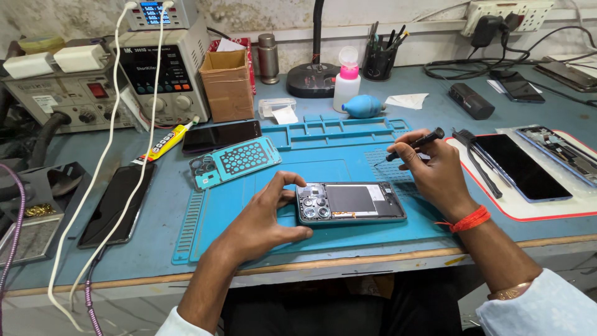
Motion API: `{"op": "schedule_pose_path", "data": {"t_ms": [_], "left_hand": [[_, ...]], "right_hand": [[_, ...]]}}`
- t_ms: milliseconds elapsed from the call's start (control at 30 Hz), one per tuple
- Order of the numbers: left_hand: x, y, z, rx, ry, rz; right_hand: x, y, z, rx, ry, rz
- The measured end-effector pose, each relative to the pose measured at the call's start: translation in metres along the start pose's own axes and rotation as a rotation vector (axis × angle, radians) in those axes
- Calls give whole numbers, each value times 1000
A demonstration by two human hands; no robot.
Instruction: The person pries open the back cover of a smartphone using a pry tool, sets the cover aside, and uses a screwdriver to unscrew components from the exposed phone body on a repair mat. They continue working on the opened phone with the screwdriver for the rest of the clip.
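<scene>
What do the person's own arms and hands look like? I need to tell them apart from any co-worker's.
Both hands are bare, left hand and right hand. The right wrist wears a red-orange thread band and, farther up, a thin gold-coloured bangle. Light, pale sleeves are pushed up both forearms.

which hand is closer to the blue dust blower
Right. The right hand, holding a screwdriver, sits just in front and to the right of the blower. The left hand is farther back, gripping the open phone.
</scene>
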State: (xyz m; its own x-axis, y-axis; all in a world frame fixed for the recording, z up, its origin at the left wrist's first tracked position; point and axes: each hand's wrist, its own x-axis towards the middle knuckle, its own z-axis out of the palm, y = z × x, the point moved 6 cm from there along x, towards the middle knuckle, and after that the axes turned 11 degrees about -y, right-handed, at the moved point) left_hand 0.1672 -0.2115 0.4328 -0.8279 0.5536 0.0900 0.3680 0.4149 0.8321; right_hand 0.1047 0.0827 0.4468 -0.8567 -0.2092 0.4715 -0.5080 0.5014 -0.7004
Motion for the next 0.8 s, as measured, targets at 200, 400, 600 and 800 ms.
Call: {"op": "schedule_pose_path", "data": {"t_ms": [200, 400, 600, 800], "left_hand": [[1, 0, 1, -30, 9, 31], [0, -2, 1, 26, 18, 3], [0, 0, 2, -6, 15, 58], [-1, -2, 2, 20, 26, 41]], "right_hand": [[-1, -2, 0, -1, -2, -11], [0, -1, 1, 26, -5, -28], [-2, 2, 0, 36, -9, -25], [-2, 2, 1, 57, -25, -35]]}}
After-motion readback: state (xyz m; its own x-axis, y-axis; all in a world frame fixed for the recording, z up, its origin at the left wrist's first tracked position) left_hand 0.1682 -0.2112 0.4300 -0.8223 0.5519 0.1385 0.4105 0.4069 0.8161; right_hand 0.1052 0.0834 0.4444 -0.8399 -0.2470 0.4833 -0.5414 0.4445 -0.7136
